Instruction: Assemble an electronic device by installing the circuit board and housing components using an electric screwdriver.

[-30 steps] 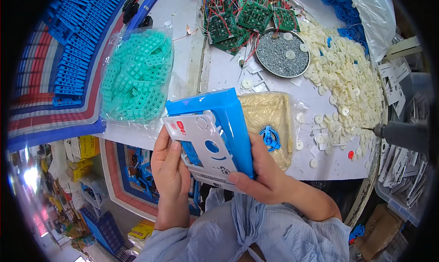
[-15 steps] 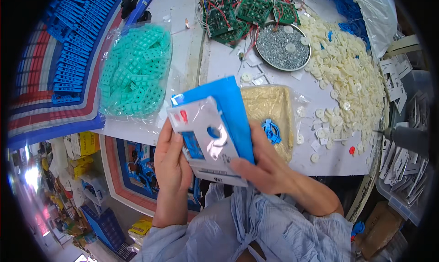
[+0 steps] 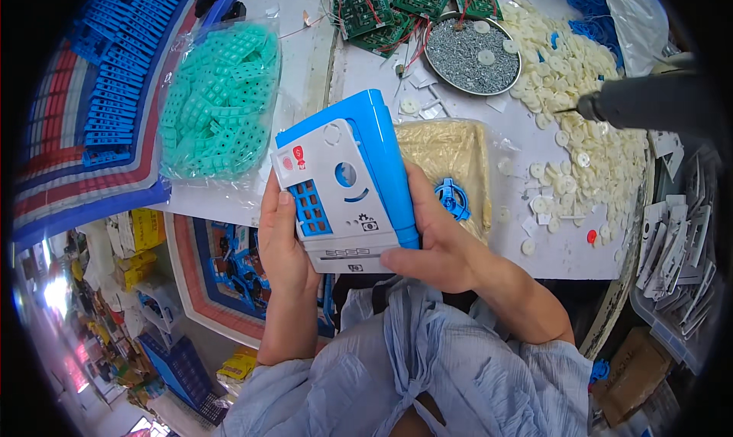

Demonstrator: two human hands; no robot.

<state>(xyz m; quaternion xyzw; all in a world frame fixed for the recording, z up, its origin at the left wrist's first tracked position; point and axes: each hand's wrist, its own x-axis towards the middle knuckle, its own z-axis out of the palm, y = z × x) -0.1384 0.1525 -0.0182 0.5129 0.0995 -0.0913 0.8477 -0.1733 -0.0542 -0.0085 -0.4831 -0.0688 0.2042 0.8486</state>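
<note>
Between both hands is a blue plastic housing [image 3: 379,151] with a white front panel [image 3: 328,242] facing up. The panel has a round hole, a curved slot and small printed pictures; a blue keypad grid [image 3: 308,208] shows through its window. My left hand [image 3: 284,238] holds the left edge, thumb along the panel. My right hand [image 3: 443,242] grips the right side, its thumb pressed on the panel's lower right corner. The fingers beneath the housing are hidden. Just beyond my right hand, a round blue part [image 3: 452,199] rests on a yellowish wrapped bundle [image 3: 439,151].
A bag of green keypad pieces [image 3: 221,101] lies left of stacked circuit boards [image 3: 382,13]. Beyond the housing stands a dish of screws [image 3: 467,55]. Cream plastic discs [image 3: 569,139] heap at right, under a dark powered screwdriver [image 3: 641,101]. White panels [image 3: 672,246] fill a bin.
The housing has moved slightly away from me and its white panel now faces up more squarely. The screwdriver at right has swung farther away and to the left.
</note>
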